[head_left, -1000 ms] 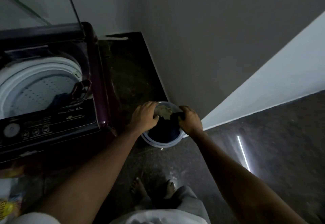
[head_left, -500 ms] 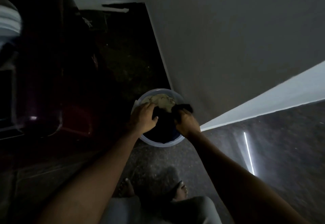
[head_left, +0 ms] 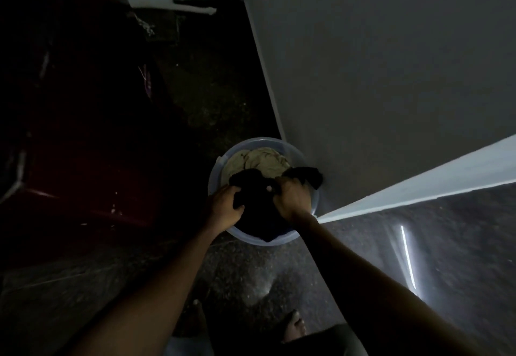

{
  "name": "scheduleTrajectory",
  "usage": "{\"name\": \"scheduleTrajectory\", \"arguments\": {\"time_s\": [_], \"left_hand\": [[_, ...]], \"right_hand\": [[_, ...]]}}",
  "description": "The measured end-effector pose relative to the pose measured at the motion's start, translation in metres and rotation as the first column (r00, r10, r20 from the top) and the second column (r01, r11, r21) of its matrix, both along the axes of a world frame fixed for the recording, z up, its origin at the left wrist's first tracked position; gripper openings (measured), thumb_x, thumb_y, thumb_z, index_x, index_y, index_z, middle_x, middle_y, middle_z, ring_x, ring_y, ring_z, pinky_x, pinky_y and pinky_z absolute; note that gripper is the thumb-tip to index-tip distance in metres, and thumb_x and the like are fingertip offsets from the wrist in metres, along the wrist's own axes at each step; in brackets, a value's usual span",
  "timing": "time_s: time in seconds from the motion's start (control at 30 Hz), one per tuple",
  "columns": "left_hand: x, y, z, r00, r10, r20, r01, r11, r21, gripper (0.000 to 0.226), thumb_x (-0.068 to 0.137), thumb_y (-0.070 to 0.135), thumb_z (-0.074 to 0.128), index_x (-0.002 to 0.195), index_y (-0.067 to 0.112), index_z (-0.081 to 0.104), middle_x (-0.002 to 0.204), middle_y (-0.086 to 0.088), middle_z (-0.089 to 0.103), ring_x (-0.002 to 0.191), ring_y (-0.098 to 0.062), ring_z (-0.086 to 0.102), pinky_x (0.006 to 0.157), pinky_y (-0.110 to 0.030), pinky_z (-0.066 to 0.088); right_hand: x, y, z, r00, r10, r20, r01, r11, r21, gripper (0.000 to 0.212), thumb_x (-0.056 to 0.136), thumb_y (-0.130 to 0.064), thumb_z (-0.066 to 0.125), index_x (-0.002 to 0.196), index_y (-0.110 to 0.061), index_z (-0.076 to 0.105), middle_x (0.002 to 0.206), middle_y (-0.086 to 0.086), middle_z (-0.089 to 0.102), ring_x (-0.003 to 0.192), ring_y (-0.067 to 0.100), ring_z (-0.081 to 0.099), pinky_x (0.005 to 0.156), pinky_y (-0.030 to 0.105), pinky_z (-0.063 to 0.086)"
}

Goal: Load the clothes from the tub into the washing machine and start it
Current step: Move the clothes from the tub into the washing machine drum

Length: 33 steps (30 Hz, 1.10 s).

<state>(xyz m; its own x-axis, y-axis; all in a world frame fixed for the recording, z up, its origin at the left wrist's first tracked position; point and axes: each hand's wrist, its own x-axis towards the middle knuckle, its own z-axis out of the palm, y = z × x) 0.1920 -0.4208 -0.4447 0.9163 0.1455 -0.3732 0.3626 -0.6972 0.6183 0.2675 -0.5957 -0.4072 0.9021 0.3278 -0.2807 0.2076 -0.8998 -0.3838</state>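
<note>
Black garment point(head_left: 255, 213), crumpled in the tub point(head_left: 252, 240), is clutched by left hand point(head_left: 223, 207) and right hand point(head_left: 293, 199).

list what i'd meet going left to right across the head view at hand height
dark red washing machine → left hand → right hand → grey wall. Both hands grip the dark garment in the tub; these span the hands, so they are left out.

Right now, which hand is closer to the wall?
Right. The right hand grips the dark cloth on the tub's side next to the wall; the left hand grips it across the tub, farther off.
</note>
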Motion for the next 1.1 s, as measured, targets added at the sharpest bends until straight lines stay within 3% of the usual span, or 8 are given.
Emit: {"name": "scheduleTrajectory", "arguments": {"time_s": [0.13,0.23,0.37,0.47,0.6,0.8,0.93,1.1], "left_hand": [[-0.003,-0.009,0.066,0.983,0.161,-0.084,-0.171,0.977,-0.13,0.043,0.092,0.025,0.063,0.133,0.013,0.053,0.128,-0.01,0.06,0.117,-0.03,0.057,0.089,-0.032,0.048],[-0.003,-0.013,0.131,0.938,0.328,-0.111,-0.345,0.87,-0.352,0.042,0.096,0.035,0.057,0.135,0.019,0.053,0.129,-0.005,0.061,0.119,-0.028,0.057,0.088,-0.034,0.048],[0.0,-0.017,0.233,0.759,0.461,-0.46,-0.646,0.445,-0.62,0.07,0.088,0.073,0.039,0.141,0.028,0.046,0.134,-0.002,0.054,0.123,-0.029,0.053,0.088,-0.041,0.048],[0.014,-0.016,0.299,0.747,0.39,-0.539,-0.637,0.188,-0.748,0.08,0.073,0.08,0.057,0.127,0.021,0.062,0.121,-0.009,0.068,0.11,-0.029,0.065,0.094,-0.047,0.052],[0.032,-0.015,0.366,0.73,0.53,-0.432,-0.618,0.24,-0.749,0.031,0.09,0.019,0.065,0.119,0.007,0.066,0.108,-0.017,0.07,0.095,-0.032,0.068,0.08,-0.04,0.057],[0.029,-0.005,0.423,0.83,0.545,-0.117,-0.401,0.438,-0.805,0.026,0.085,0.0,0.062,0.105,0.017,0.065,0.107,-0.012,0.069,0.098,-0.028,0.066,0.085,-0.04,0.053],[0.027,-0.004,0.449,0.91,0.412,0.047,-0.226,0.588,-0.777,0.033,0.085,-0.001,0.063,0.101,0.028,0.063,0.105,0.0,0.069,0.098,-0.021,0.066,0.081,-0.033,0.055],[0.027,0.003,0.465,0.978,0.128,0.166,0.005,0.777,-0.63,0.037,0.081,-0.005,0.067,0.097,0.028,0.064,0.104,0.007,0.069,0.102,-0.01,0.063,0.084,-0.022,0.051]], "right_hand": [[-0.002,0.003,0.079,0.999,-0.021,0.047,0.011,0.981,0.193,0.023,0.093,-0.03,0.051,0.11,-0.023,0.064,0.115,0.004,0.064,0.11,0.03,0.052,0.089,0.041,0.039],[-0.005,0.006,0.149,0.998,-0.046,0.039,0.031,0.948,0.317,0.021,0.094,-0.025,0.052,0.111,-0.025,0.064,0.116,-0.002,0.063,0.113,0.023,0.051,0.09,0.037,0.032],[-0.012,0.001,0.238,0.995,-0.055,0.086,0.011,0.895,0.447,0.018,0.092,-0.019,0.057,0.109,-0.019,0.065,0.112,-0.001,0.065,0.107,0.021,0.053,0.091,0.037,0.037],[-0.016,-0.002,0.292,0.989,0.04,0.143,-0.104,0.872,0.478,0.019,0.091,-0.014,0.06,0.109,-0.012,0.066,0.109,0.003,0.067,0.103,0.02,0.056,0.088,0.03,0.042],[-0.027,-0.012,0.334,0.996,0.033,0.081,-0.066,0.889,0.453,0.025,0.09,-0.011,0.063,0.114,-0.011,0.066,0.115,0.006,0.066,0.106,0.018,0.057,0.085,0.023,0.039],[-0.025,-0.028,0.368,0.956,-0.217,-0.199,0.278,0.89,0.363,0.034,0.086,-0.001,0.051,0.116,-0.012,0.062,0.109,0.005,0.065,0.099,0.023,0.058,0.078,0.027,0.039],[-0.012,-0.015,0.408,0.86,-0.343,-0.378,0.505,0.68,0.532,0.014,0.095,-0.026,0.056,0.1,-0.018,0.065,0.102,0.005,0.066,0.1,0.024,0.061,0.076,0.031,0.046],[0.009,0.011,0.447,0.65,-0.064,-0.757,0.678,0.499,0.54,0.052,0.095,-0.055,0.043,0.133,-0.019,0.05,0.124,0.001,0.056,0.116,0.023,0.054,0.073,0.029,0.047]]}}
